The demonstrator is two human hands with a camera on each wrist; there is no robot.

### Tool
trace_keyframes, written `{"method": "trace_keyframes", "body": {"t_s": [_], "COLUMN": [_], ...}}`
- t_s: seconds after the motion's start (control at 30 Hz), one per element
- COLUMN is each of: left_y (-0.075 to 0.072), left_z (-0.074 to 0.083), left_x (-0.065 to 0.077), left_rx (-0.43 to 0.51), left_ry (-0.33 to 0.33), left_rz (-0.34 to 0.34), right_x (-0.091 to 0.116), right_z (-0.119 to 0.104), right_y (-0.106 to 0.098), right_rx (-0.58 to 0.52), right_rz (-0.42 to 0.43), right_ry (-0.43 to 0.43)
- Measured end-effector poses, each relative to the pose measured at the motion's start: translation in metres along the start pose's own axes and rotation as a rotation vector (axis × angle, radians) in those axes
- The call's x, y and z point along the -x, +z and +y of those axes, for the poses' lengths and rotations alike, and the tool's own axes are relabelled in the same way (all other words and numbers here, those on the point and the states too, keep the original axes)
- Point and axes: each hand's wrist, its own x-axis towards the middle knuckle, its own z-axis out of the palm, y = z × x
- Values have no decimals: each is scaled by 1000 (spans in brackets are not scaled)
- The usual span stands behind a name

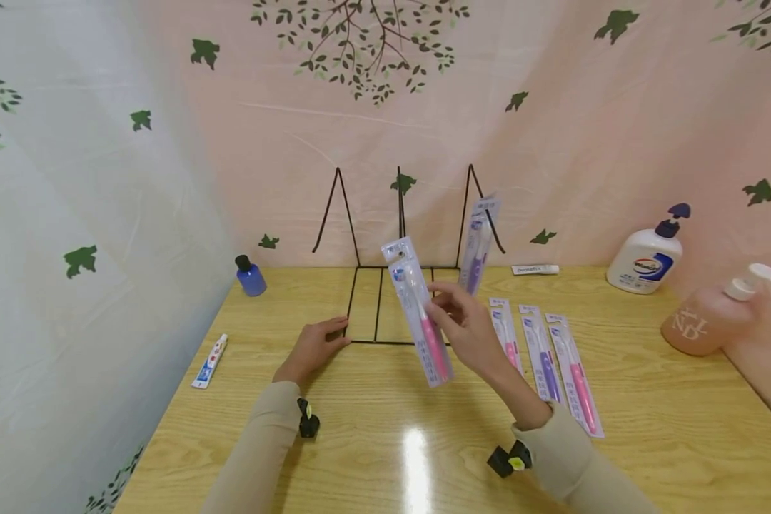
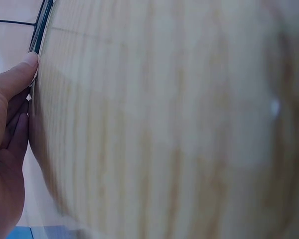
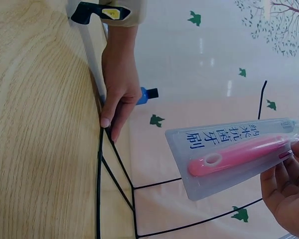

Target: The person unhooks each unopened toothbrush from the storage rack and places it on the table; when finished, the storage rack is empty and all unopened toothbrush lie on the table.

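Note:
My right hand pinches a packaged toothbrush with a pink handle by the side of its blister pack. The pack is tilted, in front of the black wire rack. In the right wrist view, the pink toothbrush handle shows through the clear plastic, with the fingers at the pack's edge. At the rack's front left corner, my left hand holds the wire between thumb and fingers; the left wrist view shows the thumb against the black wire. A purple packaged toothbrush stands upright in the rack's right side.
Three packaged toothbrushes lie on the table to the right. Behind them is a small white tube. A white pump bottle and a pink pump bottle stand far right. At left are a blue bottle and a toothpaste tube.

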Motion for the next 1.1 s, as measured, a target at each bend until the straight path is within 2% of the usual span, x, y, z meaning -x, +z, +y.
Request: {"method": "trace_keyframes", "body": {"t_s": [0.23,0.47,0.8,1.1], "left_y": [1,2,-1,-2], "left_z": [-3,0,4,6], "left_x": [0,1,2,0], "left_rx": [-11,-5,-16,-34], "left_ry": [12,7,4,3], "left_rz": [7,5,1,-10], "right_x": [10,21,44,64], "right_z": [-2,8,5,47], "right_y": [-5,-22,-56,-98], "right_rx": [49,82,188,299], "right_rz": [15,72,190,263], "right_ry": [-43,-82,18,82]}}
